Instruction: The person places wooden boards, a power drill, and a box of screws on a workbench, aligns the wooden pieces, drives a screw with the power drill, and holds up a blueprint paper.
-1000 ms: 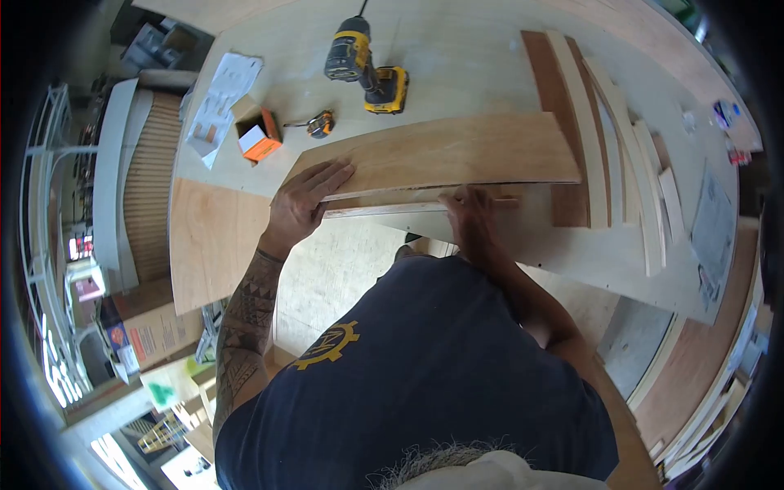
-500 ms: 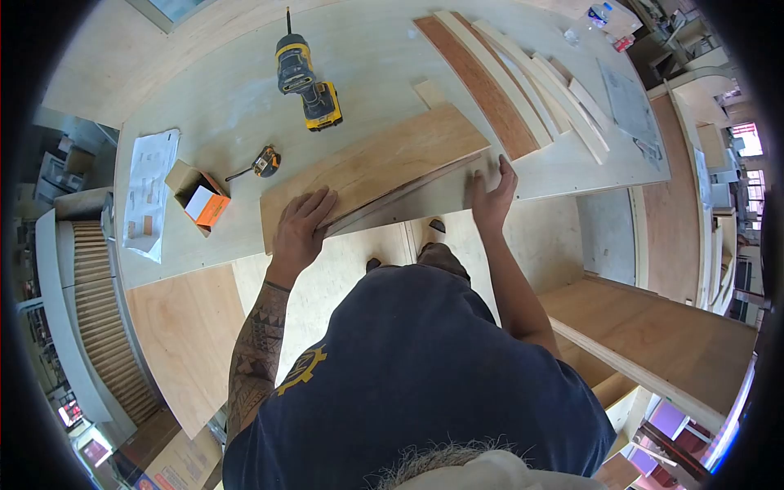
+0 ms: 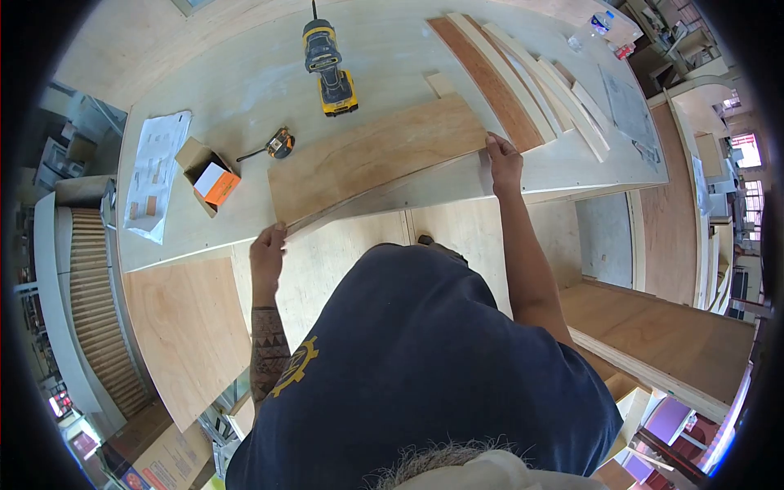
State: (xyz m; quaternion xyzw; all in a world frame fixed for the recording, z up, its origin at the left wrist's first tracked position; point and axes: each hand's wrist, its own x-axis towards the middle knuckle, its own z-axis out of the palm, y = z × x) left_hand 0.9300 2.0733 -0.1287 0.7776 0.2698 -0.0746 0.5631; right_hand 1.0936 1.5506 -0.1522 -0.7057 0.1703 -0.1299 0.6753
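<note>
A long plywood board (image 3: 376, 155) lies along the near edge of the workbench (image 3: 237, 106), its left end reaching over that edge. At the board's near left corner is my left hand (image 3: 268, 249), its fingers closed on the wood. My right hand (image 3: 505, 163) pinches the near right corner between thumb and fingers. Beyond the board stands a yellow and black cordless drill (image 3: 327, 69). A tape measure (image 3: 280, 144) and an opened cardboard box (image 3: 209, 175) with an orange and white label lie to the left.
Several wood strips (image 3: 498, 77) lie at the back right of the bench, with a plastic bottle (image 3: 594, 28) behind them. A printed sheet (image 3: 157, 175) is at the left. Wooden cabinet panels (image 3: 661, 335) stand low on the right.
My left hand has moved from the board's top face to its near left corner. My right hand has closed on the right corner. The view has shifted slightly.
</note>
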